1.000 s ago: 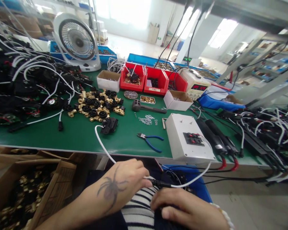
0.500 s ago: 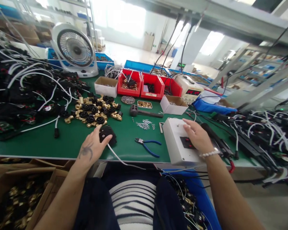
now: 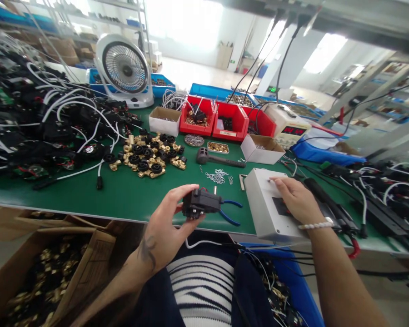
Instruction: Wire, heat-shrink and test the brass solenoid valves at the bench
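My left hand (image 3: 168,222) holds a small black valve part (image 3: 199,203) with a white cable hanging from it, lifted just above the green table's (image 3: 129,193) front edge. My right hand (image 3: 296,197) lies on the white test box (image 3: 266,204), fingers bent over its black switch panel; it grips nothing that I can see. Blue-handled pliers (image 3: 230,211) lie between the two hands, partly behind the black part.
A heap of brass and black fittings (image 3: 146,156) sits mid-table, with a black mallet (image 3: 218,159), loose metal clips (image 3: 218,176), red bins (image 3: 213,118), small cardboard boxes and a fan (image 3: 124,70) behind. Wired black assemblies pile up on the left (image 3: 37,122) and right. A carton of fittings (image 3: 44,277) stands below left.
My left hand has closed on the black part and lifted it off the table toward the right. My right hand stays on the white box. The view has shifted a little.
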`<control>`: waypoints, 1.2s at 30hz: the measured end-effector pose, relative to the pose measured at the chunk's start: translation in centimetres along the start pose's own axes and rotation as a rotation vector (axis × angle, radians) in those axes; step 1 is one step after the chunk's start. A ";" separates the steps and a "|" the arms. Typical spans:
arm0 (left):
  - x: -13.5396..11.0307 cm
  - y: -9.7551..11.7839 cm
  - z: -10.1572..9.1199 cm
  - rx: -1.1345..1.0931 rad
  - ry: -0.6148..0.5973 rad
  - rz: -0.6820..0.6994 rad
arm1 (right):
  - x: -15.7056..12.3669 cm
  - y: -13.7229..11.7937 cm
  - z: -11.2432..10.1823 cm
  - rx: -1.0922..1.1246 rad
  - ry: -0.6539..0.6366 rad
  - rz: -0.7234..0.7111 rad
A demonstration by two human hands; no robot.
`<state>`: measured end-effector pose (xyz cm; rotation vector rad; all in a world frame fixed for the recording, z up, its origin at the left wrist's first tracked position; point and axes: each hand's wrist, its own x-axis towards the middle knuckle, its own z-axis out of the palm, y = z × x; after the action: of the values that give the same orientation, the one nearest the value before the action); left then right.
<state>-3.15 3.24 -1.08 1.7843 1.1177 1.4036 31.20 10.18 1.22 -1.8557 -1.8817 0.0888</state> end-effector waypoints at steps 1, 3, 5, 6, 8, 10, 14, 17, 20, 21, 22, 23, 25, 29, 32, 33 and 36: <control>-0.1 0.3 -0.1 -0.022 -0.003 0.042 | 0.0 -0.1 0.0 -0.001 -0.001 0.005; -0.3 0.7 -0.1 -0.075 -0.009 0.122 | -0.1 -0.1 -0.1 -0.001 -0.003 0.018; -0.4 0.9 -0.2 -0.112 -0.011 0.195 | -0.1 -0.2 -0.1 0.000 -0.002 0.029; -0.5 0.9 -0.2 -0.119 -0.013 0.219 | -0.1 -0.3 -0.1 0.002 0.000 0.034; -0.6 1.0 -0.2 -0.124 -0.009 0.247 | -0.1 -0.4 -0.1 0.009 0.001 0.050; -0.6 1.1 -0.3 -0.133 -0.005 0.266 | -0.1 -0.5 -0.2 0.019 -0.004 0.069; -0.7 1.3 -0.3 -0.141 0.010 0.318 | -0.2 -0.8 -0.3 0.027 -0.014 0.088; -0.7 1.5 -0.3 -0.163 0.027 0.348 | -0.2 -1.0 -0.4 0.028 -0.017 0.096; -0.7 1.5 -0.2 -0.195 0.043 0.336 | -0.2 -1.1 -0.5 0.028 -0.017 0.098; -0.8 1.6 -0.1 -0.211 0.049 0.312 | -0.2 -1.2 -0.5 0.029 -0.017 0.098; -0.8 1.6 -0.1 -0.232 0.048 0.279 | -0.2 -1.2 -0.5 0.030 -0.016 0.098; -0.9 1.6 -0.1 -0.258 0.041 0.245 | -0.2 -1.2 -0.6 0.030 -0.015 0.100; -1.0 1.6 0.0 -0.310 0.022 0.206 | -0.2 -1.2 -0.5 0.028 -0.014 0.107; -1.2 1.5 0.0 -0.343 -0.006 0.219 | -0.2 -1.3 -0.5 0.019 -0.013 0.130; -1.1 1.5 0.0 -0.323 -0.006 0.254 | -0.2 -1.3 -0.4 0.014 -0.021 0.143; -1.1 1.5 0.0 -0.318 -0.001 0.265 | -0.2 -1.3 -0.4 0.014 -0.025 0.145; -1.0 1.5 0.0 -0.310 0.012 0.282 | -0.2 -1.3 -0.4 0.013 -0.026 0.151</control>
<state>-2.88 1.71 -0.28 1.7526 0.6259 1.6507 30.14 9.78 1.96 -1.9943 -1.7510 0.1757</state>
